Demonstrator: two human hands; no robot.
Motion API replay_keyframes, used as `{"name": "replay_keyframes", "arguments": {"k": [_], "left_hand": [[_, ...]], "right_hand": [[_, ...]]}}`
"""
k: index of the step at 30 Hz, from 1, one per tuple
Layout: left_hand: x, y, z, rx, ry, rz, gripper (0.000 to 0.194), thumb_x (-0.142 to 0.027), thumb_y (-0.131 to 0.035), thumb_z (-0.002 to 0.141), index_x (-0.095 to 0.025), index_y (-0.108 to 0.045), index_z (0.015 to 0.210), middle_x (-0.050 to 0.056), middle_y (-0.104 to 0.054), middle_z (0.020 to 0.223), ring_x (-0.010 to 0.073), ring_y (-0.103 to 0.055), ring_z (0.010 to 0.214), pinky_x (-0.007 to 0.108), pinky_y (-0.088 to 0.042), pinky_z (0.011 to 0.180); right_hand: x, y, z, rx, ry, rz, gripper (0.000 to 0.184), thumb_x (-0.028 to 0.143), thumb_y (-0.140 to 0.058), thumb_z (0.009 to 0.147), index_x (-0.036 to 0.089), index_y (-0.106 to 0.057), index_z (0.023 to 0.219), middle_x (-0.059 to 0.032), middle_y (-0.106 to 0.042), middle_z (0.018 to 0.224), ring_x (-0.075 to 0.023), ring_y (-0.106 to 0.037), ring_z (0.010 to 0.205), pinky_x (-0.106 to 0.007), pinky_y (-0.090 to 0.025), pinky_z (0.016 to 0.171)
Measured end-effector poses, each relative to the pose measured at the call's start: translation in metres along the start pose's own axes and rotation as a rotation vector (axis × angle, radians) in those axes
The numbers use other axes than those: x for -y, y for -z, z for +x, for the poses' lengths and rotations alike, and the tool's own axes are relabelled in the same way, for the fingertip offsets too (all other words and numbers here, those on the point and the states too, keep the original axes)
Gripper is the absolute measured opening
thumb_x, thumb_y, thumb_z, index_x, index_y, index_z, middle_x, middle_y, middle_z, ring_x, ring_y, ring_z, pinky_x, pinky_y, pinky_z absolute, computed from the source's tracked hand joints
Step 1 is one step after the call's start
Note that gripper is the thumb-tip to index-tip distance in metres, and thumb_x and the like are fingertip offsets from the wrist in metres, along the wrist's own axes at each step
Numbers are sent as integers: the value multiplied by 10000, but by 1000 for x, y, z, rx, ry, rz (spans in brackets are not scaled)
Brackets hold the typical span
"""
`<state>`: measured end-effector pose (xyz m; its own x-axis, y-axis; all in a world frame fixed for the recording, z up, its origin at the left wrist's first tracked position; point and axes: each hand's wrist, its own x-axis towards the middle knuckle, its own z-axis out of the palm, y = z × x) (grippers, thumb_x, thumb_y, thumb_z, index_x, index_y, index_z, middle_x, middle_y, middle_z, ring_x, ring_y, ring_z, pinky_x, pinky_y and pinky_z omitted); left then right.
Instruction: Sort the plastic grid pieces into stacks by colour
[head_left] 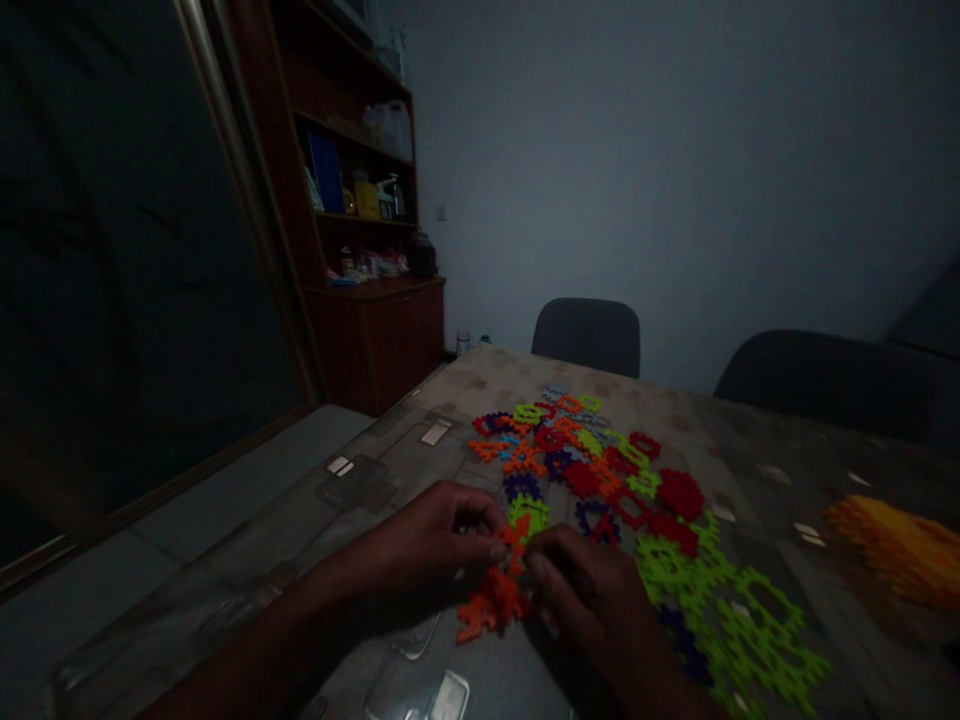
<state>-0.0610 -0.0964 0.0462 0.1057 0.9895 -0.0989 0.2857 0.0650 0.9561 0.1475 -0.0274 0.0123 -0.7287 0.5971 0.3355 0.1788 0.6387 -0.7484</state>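
Low in the middle of the head view, my left hand (450,530) pinches the left edge of an orange toothed plastic piece (514,540). From the other side, my right hand (581,590) has its fingers closed on the same piece. Just below, more orange interlocking pieces (487,605) lie on the table or hang joined to it; I cannot tell which. A lime green toothed ring (529,512) sits right behind my fingers. The light is dim, and my fingertips partly hide the held piece.
Red pieces (679,492), purple rings (598,520) and a lime green cluster (757,625) spread over the patterned table (420,480). A yellow-orange heap (900,545) lies at the right. Behind stand two dark chairs (586,335) and a wooden cabinet (375,335).
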Motion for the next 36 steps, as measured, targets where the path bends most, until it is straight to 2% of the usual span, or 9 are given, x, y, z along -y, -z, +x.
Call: {"name": "replay_keyframes", "arguments": {"k": [3, 5, 9, 14, 17, 21, 28, 33, 36], "left_hand": [[3, 3, 1, 66, 42, 18, 234, -346, -715, 739, -157, -692, 876, -29, -591, 697, 116, -481, 625, 232, -356, 591], [6, 1, 2, 108, 72, 27, 236, -294, -735, 711, -165, -692, 905, -37, -597, 695, 115, -493, 619, 225, -363, 581], [13, -8, 2, 148, 111, 27, 265, -238, -751, 675, -174, -659, 916, -37, -625, 719, 116, -526, 610, 213, -379, 550], [14, -3, 0, 121, 62, 78, 188, -225, -690, 768, -191, -656, 949, -26, -637, 759, 122, -548, 653, 212, -394, 576], [13, 12, 0, 32, 0, 139, 196, -300, -618, 875, -200, -649, 1041, -5, -644, 826, 141, -563, 719, 238, -423, 644], [12, 25, 0, -63, -57, 229, 221, -367, -590, 920, -184, -648, 1029, 13, -639, 849, 157, -565, 757, 256, -426, 679], [6, 20, -3, 17, -65, 370, 204, -318, -572, 926, -198, -679, 1052, 14, -672, 879, 167, -594, 787, 258, -431, 712], [9, 20, -4, 17, -9, 432, 234, -257, -427, 967, -178, -645, 996, 35, -679, 872, 180, -610, 776, 268, -438, 710], [9, 18, -5, 58, 31, 468, 224, -219, -400, 956, -188, -622, 969, 23, -680, 833, 174, -607, 734, 262, -431, 683]], "right_hand": [[-2, 12, 1, -62, 112, -67, 214, 226, -547, 911, 212, -635, 1105, -77, -700, 1053, -215, -650, 959, -328, -487, 818], [-4, 15, 2, 29, 215, -54, 239, 159, -563, 896, 220, -630, 1117, -77, -683, 1110, -207, -628, 1019, -318, -483, 859], [-11, 7, 1, 185, 338, -112, 51, 194, -611, 939, 199, -659, 955, -46, -695, 895, -180, -625, 829, -283, -470, 749], [-21, 3, -1, 160, 391, -160, 176, 279, -578, 980, 180, -654, 857, -51, -680, 801, -179, -611, 744, -287, -440, 673], [-24, 5, 0, 146, 357, -71, 191, 274, -564, 989, 182, -647, 843, -40, -681, 788, -166, -624, 737, -272, -445, 669], [-28, -1, -1, 140, 301, -29, 173, 259, -606, 967, 179, -639, 817, -31, -680, 775, -156, -627, 717, -259, -436, 651], [-28, -10, -9, 189, 315, -221, 100, 224, -684, 903, 191, -599, 863, -24, -658, 834, -188, -570, 786, -311, -404, 712], [-22, -7, -6, 291, 172, -297, 276, 249, -779, 824, 219, -594, 1027, -27, -650, 1020, -214, -555, 953, -333, -413, 816], [-18, -10, -4, 335, 144, -334, 366, 238, -815, 778, 237, -598, 1073, -18, -647, 1050, -219, -547, 968, -346, -404, 860]]}}
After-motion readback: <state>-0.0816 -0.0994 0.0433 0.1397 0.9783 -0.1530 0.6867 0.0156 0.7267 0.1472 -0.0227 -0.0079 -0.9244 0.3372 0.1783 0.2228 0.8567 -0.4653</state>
